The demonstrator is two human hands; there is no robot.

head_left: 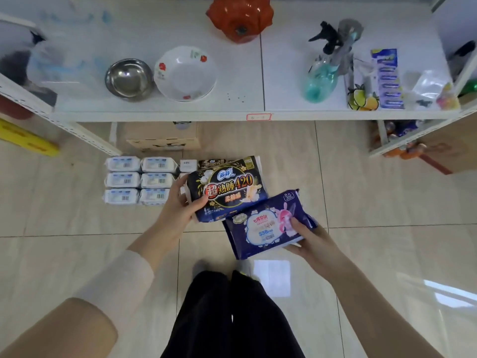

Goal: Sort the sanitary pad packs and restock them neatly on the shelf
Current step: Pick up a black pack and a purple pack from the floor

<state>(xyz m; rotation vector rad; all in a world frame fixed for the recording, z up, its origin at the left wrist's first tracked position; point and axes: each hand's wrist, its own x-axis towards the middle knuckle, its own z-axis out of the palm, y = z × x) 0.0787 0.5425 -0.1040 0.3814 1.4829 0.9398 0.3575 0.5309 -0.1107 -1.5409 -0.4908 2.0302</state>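
My left hand (180, 202) grips a black and navy pad pack marked 420 (229, 189) by its left end, thumb on its front. My right hand (307, 239) holds a purple pad pack with a pink rabbit (265, 226) by its right end, just below and right of the dark pack. Both packs are held above the tiled floor. On the floor behind them lie several white pad packs (139, 180) in neat rows, with one more dark pack (219, 161) partly hidden behind the held one. The white shelf (232, 109) stands ahead.
The shelf holds a steel bowl (129, 78), a white flowered bowl (184, 73), an orange plastic item (240, 18), a spray bottle (325, 71), a blue blister card (387, 78) and bags. A cardboard box (162, 136) sits under the shelf. My dark-trousered legs (232, 313) are below.
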